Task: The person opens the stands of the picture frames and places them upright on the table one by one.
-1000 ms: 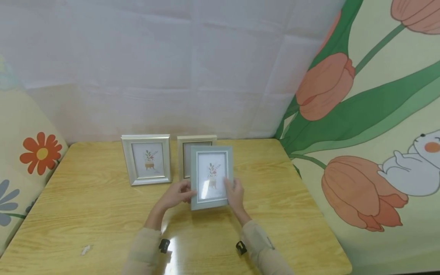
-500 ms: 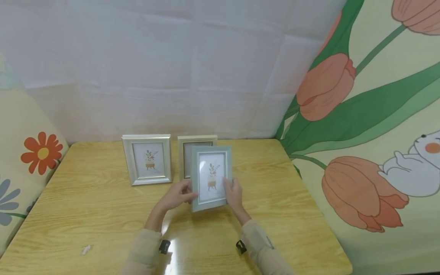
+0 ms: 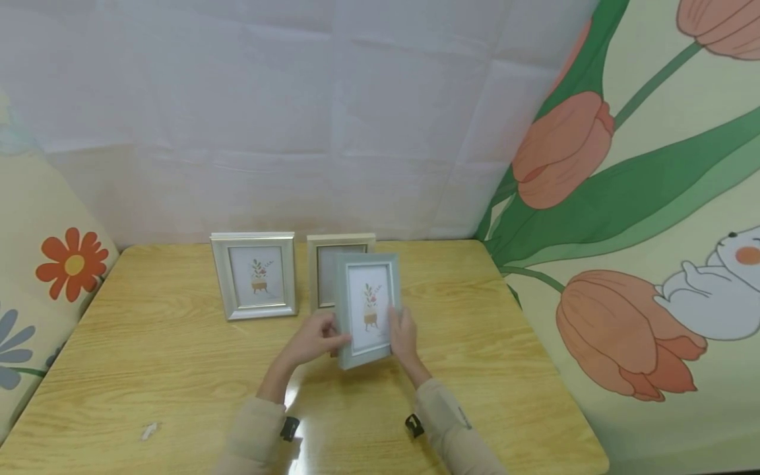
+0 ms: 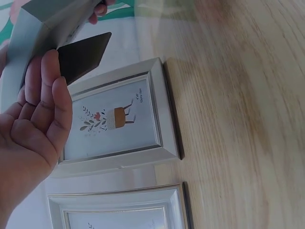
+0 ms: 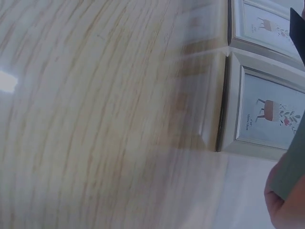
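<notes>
Both hands hold a grey-green picture frame point(image 3: 343, 284) raised over the table, its potted-plant print facing the head camera. My left hand point(image 3: 311, 338) pinches the lower left edge, thumb in front; the left wrist view shows its fingers curled behind, near a dark stand flap point(image 4: 85, 58) on the back. My right hand point(image 3: 404, 333) grips the right edge, thumb over the front; its other fingers are mostly hidden. Behind stands a cream picture frame point(image 3: 313, 277), partly covered by the held one. A silver-white picture frame point(image 3: 220, 277) stands upright to its left.
The wooden table point(image 3: 487, 369) reaches back to a pale cloth wall point(image 3: 237, 132). A tulip-patterned wall point(image 3: 623, 231) borders it on the right, a flowered one on the left. A small white scrap point(image 3: 149, 431) lies at the front left.
The held picture frame has turned, its left side now nearer and showing more edge, and shifted slightly right. The glare on its glass is gone. My left hand moved slightly right with it.
</notes>
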Demonstrator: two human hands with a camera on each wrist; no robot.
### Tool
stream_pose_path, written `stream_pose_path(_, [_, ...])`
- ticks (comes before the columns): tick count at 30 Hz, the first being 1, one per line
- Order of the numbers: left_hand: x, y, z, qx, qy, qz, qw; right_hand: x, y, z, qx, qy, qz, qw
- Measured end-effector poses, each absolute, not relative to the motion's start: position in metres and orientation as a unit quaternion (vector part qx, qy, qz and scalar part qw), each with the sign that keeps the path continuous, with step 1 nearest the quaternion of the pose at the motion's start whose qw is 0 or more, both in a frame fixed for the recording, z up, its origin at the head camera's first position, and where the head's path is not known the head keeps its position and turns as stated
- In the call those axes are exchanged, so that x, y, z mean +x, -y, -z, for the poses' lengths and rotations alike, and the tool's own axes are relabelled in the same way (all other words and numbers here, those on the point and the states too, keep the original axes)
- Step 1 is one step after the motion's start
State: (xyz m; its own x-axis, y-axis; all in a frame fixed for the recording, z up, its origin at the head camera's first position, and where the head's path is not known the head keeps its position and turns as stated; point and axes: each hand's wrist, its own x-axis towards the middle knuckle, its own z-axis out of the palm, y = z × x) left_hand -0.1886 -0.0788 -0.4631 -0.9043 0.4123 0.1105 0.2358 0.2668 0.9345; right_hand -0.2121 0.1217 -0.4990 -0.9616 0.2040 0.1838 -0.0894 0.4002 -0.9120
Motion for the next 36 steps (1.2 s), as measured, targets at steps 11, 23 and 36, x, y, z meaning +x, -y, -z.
stream_pose_path(11, [-0.185,0.079,0.452,0.244,-0.755,-0.598,0.114,-0.212,-0.123,0.504,-0.067,0.81,-0.574,0.104])
stream_pose_path(23, [-0.184,0.083,0.442,0.214,-0.738,-0.632,0.103,-0.21,-0.123,0.511,-0.073,0.795,-0.594,0.096])
stream_pose_path(36, [-0.175,0.085,0.422,0.213,-0.729,-0.644,0.089,-0.21,-0.124,0.514,-0.073,0.768,-0.63,0.09])
